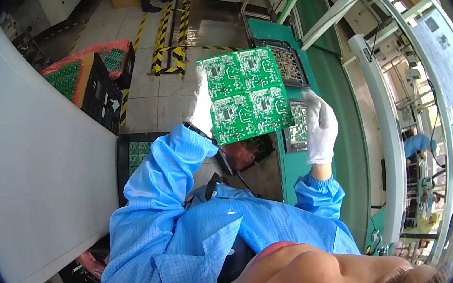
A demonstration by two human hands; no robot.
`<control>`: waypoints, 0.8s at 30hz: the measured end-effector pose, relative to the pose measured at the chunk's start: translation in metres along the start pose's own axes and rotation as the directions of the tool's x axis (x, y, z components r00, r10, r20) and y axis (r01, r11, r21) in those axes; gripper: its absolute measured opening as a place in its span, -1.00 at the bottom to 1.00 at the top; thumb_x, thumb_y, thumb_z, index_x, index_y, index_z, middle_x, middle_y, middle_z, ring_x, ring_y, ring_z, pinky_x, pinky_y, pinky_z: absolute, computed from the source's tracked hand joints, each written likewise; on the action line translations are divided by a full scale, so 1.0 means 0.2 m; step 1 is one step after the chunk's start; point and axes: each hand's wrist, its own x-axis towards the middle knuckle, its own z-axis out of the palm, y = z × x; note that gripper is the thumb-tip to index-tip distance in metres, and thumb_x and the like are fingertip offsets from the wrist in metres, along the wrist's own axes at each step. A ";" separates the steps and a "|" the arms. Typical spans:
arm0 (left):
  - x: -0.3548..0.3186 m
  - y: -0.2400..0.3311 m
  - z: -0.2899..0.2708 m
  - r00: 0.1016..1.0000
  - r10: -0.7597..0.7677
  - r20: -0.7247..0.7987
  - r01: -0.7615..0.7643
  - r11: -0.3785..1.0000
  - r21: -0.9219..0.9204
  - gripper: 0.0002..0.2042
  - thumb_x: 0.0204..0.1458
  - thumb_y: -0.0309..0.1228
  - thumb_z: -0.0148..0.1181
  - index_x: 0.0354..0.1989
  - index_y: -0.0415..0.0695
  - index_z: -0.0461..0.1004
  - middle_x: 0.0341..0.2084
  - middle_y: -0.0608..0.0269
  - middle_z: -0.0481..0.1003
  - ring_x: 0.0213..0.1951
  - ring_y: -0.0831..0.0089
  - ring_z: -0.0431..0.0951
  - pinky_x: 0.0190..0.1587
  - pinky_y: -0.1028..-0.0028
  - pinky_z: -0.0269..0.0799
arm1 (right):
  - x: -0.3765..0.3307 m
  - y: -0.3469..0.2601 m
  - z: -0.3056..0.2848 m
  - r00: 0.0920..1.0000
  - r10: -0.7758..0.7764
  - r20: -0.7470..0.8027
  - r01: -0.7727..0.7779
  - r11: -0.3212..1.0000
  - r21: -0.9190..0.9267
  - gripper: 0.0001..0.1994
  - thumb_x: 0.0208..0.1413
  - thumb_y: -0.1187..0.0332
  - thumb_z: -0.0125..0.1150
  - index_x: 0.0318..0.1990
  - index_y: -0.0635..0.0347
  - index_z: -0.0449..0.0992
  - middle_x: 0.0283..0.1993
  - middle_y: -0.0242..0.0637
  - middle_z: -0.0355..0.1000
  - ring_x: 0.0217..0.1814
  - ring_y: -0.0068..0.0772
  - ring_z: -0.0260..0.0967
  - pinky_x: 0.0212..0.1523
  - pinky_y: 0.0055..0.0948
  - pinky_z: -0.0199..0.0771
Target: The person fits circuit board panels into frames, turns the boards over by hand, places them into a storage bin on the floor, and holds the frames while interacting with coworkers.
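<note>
My left hand (200, 108), in a white glove, grips the left edge of a green circuit board panel (247, 95). The panel is held up in front of me with its printed and soldered face showing, divided into several like sections. My right hand (321, 130), also gloved in white, is raised just beyond the panel's right edge, apart from it. Its fingers are loosely bent with nothing visible in them; the tips are a little blurred. Beside that hand, a black-framed tray of parts (295, 128) lies on the green work surface, partly covered by the panel.
A second framed tray (284, 63) lies farther along the green conveyor line (342, 128). Crates of boards with red wrapping (98, 80) stand at the far left, behind a pale machine panel (33, 163). Metal frame posts (383, 140) rise at right. Other people (418, 145) are in the background.
</note>
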 end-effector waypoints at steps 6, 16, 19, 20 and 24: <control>-0.04 0.01 0.04 0.989 -0.069 0.134 0.082 0.991 -0.101 -0.27 0.19 0.29 -0.34 0.25 -0.07 0.28 0.06 0.09 0.46 -0.01 0.16 0.54 0.05 0.15 0.51 | 0.41 -0.27 0.37 0.663 -0.670 0.333 0.748 0.611 -0.260 -0.78 0.05 0.40 0.18 -0.13 0.12 0.58 -0.21 -0.25 0.55 -0.21 -0.16 0.50 -0.16 -0.26 0.50; -0.05 0.00 0.01 1.000 -0.026 0.010 0.027 0.977 -0.212 -0.25 0.11 0.36 -0.28 0.21 0.00 0.31 0.05 0.17 0.48 0.03 0.14 0.51 0.05 0.13 0.49 | 0.55 -0.33 0.68 0.805 -0.447 0.389 0.590 0.668 -0.454 -0.73 0.24 0.21 -0.02 0.02 -0.06 0.51 -0.09 -0.38 0.56 -0.41 -0.29 0.53 -0.32 -0.27 0.50; -0.06 0.00 0.03 1.000 -0.017 0.015 0.020 0.976 -0.217 -0.24 0.11 0.37 -0.33 0.23 0.01 0.28 0.09 0.16 0.45 0.05 0.12 0.50 0.06 0.10 0.47 | 0.56 -0.25 0.69 0.609 -0.688 0.395 0.770 0.395 -0.501 -0.67 0.31 0.11 -0.11 0.01 -0.03 0.54 -0.31 -0.29 0.58 -0.43 -0.29 0.53 -0.06 -0.26 0.47; -0.07 0.01 0.03 0.998 -0.007 0.059 0.022 0.963 -0.268 -0.23 0.11 0.38 -0.34 0.24 0.01 0.27 0.10 0.15 0.44 0.07 0.12 0.48 0.08 0.08 0.45 | 0.55 -0.26 0.70 0.608 -0.697 0.380 0.786 0.460 -0.414 -0.65 0.32 0.08 -0.14 0.02 -0.03 0.54 -0.39 -0.27 0.58 -0.44 -0.28 0.52 0.04 -0.24 0.43; -0.06 0.01 0.01 0.999 -0.027 -0.027 0.020 0.975 -0.222 -0.20 0.10 0.39 -0.36 0.27 0.00 0.25 0.15 0.13 0.40 0.15 0.10 0.41 0.16 0.03 0.37 | 0.53 -0.28 0.65 0.707 -0.450 0.545 0.703 0.532 -0.472 -0.69 0.32 0.17 -0.17 0.03 -0.06 0.50 -0.42 -0.30 0.57 -0.47 -0.26 0.51 0.24 -0.08 0.28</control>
